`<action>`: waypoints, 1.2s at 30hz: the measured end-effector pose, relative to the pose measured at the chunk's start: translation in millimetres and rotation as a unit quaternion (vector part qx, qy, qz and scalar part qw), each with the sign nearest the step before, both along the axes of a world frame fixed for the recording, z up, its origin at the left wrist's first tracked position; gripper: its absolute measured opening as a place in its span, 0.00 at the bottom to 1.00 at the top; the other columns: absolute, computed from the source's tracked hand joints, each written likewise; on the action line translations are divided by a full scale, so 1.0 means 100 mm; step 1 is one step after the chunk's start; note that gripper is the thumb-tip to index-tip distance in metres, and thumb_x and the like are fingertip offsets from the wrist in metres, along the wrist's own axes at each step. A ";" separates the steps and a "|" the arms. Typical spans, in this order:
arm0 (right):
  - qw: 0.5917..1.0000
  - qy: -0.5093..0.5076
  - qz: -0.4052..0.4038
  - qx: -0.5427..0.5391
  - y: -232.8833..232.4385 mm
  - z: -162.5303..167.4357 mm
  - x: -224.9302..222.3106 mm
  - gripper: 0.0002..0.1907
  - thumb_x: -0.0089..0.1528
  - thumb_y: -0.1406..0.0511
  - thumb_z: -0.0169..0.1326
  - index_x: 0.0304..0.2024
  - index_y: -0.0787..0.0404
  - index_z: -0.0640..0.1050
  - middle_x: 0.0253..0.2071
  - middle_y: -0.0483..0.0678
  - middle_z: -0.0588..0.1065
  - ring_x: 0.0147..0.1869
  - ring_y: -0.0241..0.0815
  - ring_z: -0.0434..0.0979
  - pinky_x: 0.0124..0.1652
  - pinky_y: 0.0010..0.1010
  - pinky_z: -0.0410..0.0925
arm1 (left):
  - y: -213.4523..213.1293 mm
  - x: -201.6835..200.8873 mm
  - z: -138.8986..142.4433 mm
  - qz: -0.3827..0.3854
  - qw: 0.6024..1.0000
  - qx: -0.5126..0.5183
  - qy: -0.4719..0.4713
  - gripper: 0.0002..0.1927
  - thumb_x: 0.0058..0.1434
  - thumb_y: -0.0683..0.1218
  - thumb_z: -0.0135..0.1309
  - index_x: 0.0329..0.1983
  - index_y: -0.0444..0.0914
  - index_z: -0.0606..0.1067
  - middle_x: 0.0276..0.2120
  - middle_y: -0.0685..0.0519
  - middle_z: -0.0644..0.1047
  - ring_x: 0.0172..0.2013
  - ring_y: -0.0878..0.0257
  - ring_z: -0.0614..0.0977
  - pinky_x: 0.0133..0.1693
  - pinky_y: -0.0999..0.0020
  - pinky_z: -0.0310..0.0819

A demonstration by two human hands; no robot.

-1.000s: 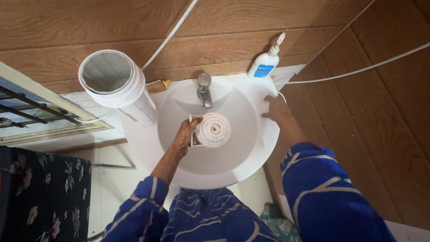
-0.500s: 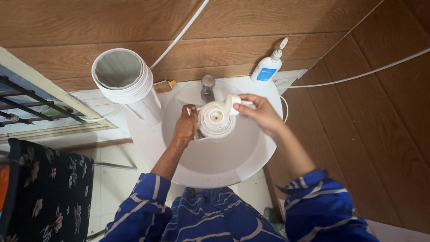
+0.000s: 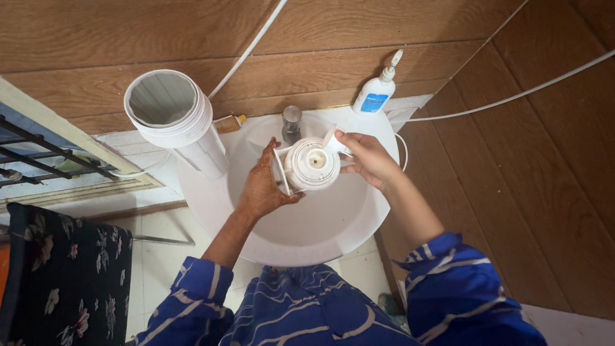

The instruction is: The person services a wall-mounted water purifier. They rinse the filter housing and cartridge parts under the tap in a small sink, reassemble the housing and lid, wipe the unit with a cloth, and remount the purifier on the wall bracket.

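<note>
Both hands hold one white round filter part (image 3: 312,165) over the middle of the white basin (image 3: 320,237): the left hand (image 3: 261,187) closes around its side from 9 o'clock, with fingers under the flat bracket, and the right hand (image 3: 365,157) pinches a small white tab at about 1 o'clock on it. I judge that the step in hand is cleaning or checking this part above the basin; the next move seems to call for a firm left grip while the right fingers work on the tab. At 12 o'clock from the part stands the metal tap (image 3: 291,122), very near, and it could be in the way if the part is lifted toward the wall. At 10 o'clock is a white ribbed canister (image 3: 172,109), open on top, and at 1 o'clock a white pump bottle (image 3: 377,93) with blue label on the basin edge. White cables (image 3: 512,97) run on the wooden wall.
</note>
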State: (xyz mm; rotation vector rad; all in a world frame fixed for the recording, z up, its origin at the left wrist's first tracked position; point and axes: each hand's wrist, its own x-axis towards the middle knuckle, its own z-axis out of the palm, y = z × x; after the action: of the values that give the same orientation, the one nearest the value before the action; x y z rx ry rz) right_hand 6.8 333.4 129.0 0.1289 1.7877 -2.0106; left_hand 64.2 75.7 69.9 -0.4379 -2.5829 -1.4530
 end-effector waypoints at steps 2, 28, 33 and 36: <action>0.999 -0.028 -0.025 0.005 -0.04 0.01 0.02 0.27 0.62 0.51 0.56 0.49 0.68 0.76 0.47 0.55 0.78 0.50 0.48 0.81 0.43 0.43 0.78 | -0.03 0.03 0.02 0.026 0.998 -0.022 -0.045 0.63 0.33 0.56 0.75 0.69 0.34 0.55 0.62 0.41 0.68 0.61 0.47 0.73 0.62 0.59 0.67; 0.693 0.432 0.350 0.458 -0.25 -0.14 0.51 0.26 0.47 0.77 0.57 0.49 0.61 0.79 0.48 0.53 0.75 0.53 0.58 0.77 0.51 0.43 0.70 | 0.26 0.44 -0.82 0.010 0.984 0.089 -0.154 0.54 0.37 0.51 0.77 0.65 0.36 0.59 0.58 0.47 0.71 0.57 0.56 0.77 0.56 0.61 0.80; 0.650 0.484 0.341 0.477 -0.28 -0.25 0.48 0.22 0.51 0.78 0.55 0.47 0.59 0.80 0.49 0.53 0.75 0.50 0.56 0.77 0.49 0.43 0.71 | 0.25 0.41 -1.13 -0.020 0.962 0.208 -0.178 0.57 0.37 0.50 0.76 0.67 0.37 0.57 0.60 0.49 0.68 0.59 0.59 0.75 0.61 0.61 0.77; 0.621 0.489 0.357 0.498 -0.30 -0.26 0.44 0.20 0.53 0.78 0.55 0.46 0.58 0.80 0.46 0.51 0.77 0.50 0.56 0.79 0.48 0.43 0.72 | 0.22 0.37 -1.20 -0.064 0.907 0.364 -0.204 0.58 0.39 0.50 0.75 0.70 0.39 0.55 0.63 0.51 0.63 0.61 0.60 0.70 0.62 0.59 0.76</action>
State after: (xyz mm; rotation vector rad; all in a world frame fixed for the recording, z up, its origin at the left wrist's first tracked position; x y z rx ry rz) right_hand 51.2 303.6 102.6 -1.3548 2.6960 -0.2221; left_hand 101.6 97.7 -49.9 -0.2072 -2.0281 -2.6154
